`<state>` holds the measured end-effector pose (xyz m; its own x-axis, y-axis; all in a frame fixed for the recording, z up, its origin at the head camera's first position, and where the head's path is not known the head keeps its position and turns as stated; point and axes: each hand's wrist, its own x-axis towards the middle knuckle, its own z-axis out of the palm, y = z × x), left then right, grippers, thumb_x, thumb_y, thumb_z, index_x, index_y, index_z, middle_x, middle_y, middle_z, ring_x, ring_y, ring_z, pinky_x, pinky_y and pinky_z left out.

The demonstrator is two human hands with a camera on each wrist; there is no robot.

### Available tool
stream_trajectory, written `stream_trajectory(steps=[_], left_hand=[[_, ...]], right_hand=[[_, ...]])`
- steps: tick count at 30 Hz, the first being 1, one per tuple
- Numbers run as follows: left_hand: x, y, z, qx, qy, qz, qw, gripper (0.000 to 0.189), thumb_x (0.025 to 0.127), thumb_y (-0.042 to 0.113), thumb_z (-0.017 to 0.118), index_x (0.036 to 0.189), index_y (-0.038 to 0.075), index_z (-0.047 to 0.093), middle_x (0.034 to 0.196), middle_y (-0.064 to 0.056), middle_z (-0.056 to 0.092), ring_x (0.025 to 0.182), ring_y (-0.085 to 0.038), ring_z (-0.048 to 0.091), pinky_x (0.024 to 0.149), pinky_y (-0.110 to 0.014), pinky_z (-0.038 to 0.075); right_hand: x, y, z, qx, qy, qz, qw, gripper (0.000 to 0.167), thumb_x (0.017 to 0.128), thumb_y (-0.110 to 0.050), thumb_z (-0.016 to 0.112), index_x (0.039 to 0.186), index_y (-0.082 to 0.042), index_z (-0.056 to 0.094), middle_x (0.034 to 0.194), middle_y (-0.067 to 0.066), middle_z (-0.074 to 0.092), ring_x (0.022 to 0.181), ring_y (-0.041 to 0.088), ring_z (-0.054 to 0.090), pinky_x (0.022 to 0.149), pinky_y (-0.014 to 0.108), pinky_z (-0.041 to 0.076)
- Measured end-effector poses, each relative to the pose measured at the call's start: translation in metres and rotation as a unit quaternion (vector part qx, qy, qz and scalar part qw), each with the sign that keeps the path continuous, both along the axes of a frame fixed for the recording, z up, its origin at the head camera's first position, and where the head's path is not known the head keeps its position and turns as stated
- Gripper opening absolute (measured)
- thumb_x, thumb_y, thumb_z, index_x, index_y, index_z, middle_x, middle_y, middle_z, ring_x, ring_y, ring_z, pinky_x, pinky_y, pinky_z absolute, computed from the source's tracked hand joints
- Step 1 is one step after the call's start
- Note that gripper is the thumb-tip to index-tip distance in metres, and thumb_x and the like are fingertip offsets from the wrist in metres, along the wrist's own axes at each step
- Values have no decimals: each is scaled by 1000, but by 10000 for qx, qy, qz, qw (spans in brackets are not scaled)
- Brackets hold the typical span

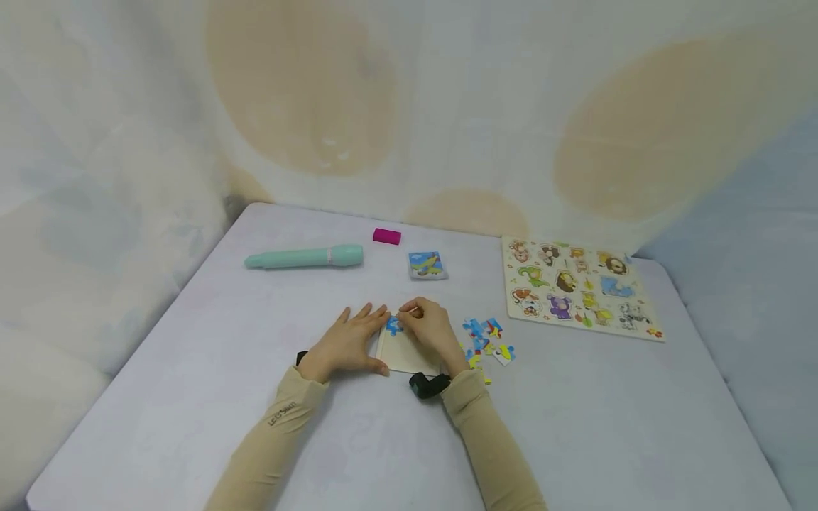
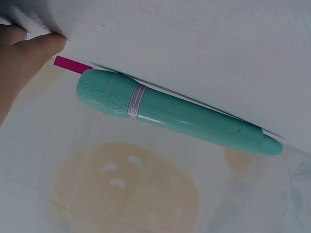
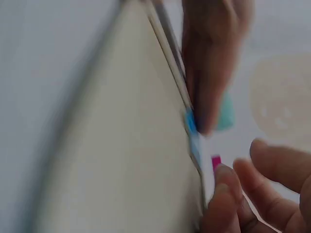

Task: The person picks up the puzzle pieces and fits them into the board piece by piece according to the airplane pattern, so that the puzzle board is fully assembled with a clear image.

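A small pale wooden puzzle tray (image 1: pixel 409 355) lies on the table between the two hands. In its far left corner sits a blue jigsaw piece (image 1: pixel 393 326). My right hand (image 1: pixel 429 328) reaches over the tray with curled fingers, thumb and forefinger pinching at the piece's edge. The left hand (image 1: pixel 350 345) is spread flat, fingertips and thumb along the tray's left side. From the right wrist, the blue piece (image 3: pixel 192 128) shows right at a left fingertip, with the right fingers (image 3: pixel 221 199) curled by the tray's rim. Only left fingertips (image 2: pixel 41 46) appear in the left wrist view.
Several loose jigsaw pieces (image 1: pixel 482 337) lie right of the tray. Beyond it are a small picture puzzle (image 1: pixel 427 265), a magenta block (image 1: pixel 386 236) and a teal microphone-shaped toy (image 1: pixel 307 257). An animal puzzle board (image 1: pixel 575 287) lies at the back right.
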<state>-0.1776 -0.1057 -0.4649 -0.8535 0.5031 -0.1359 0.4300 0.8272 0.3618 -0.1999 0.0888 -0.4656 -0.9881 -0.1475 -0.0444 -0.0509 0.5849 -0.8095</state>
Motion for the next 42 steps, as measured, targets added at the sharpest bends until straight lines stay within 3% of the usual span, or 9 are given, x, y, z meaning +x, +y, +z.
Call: stream_trajectory(steps=[4,9,18,22,29,36,42], left_hand=[[-2,0,-2,3,-37,58,10000,108,67,57,81,152,12,33,160,-4,27,150,-32,18,119,-62,11],[-5,-2,-2,50,-12,37,10000,108,66,56,81,152,12,32,160,-5,28,150,-33,18,118,-63,10],[-6,-14,0,49,11,71,10000,108,68,57,80,153,12,31,161,-5,27,151,-32,16,118,-63,10],[-5,-15,1,128,2,118,9998,108,67,57,80,153,12,31,161,-4,26,151,-32,16,118,-62,10],[1,-15,3,239,-25,132,9996,108,67,54,82,152,10,32,160,-7,28,150,-34,18,118,-63,10],[1,-15,3,172,-41,118,9998,108,67,54,82,152,11,32,160,-7,28,150,-34,17,118,-62,9],[-1,-15,3,139,-23,108,9998,108,67,54,82,152,11,32,160,-7,28,150,-34,18,118,-63,9]], right_hand=[[-6,27,5,-542,-177,-4,9984,23,96,-22,61,112,-6,66,99,11,69,76,14,64,64,23,53],[-11,68,15,-767,-190,-177,9967,30,98,-23,58,119,-3,62,110,18,66,91,27,67,77,32,58],[-3,109,19,439,-436,-255,9978,35,98,-26,55,124,-2,60,118,19,64,105,31,63,87,40,52],[-2,111,17,621,-475,-170,9968,35,97,-24,58,124,-3,59,119,18,63,110,32,60,93,44,50],[2,99,15,1024,-384,-114,9939,39,84,-12,74,120,-5,63,114,15,63,96,26,56,84,38,48],[5,88,14,1020,-35,87,9947,34,83,1,70,116,-5,66,115,17,62,106,30,58,95,45,48],[6,84,13,887,87,89,9960,36,83,1,69,118,-7,65,110,14,60,102,29,57,91,43,48]])
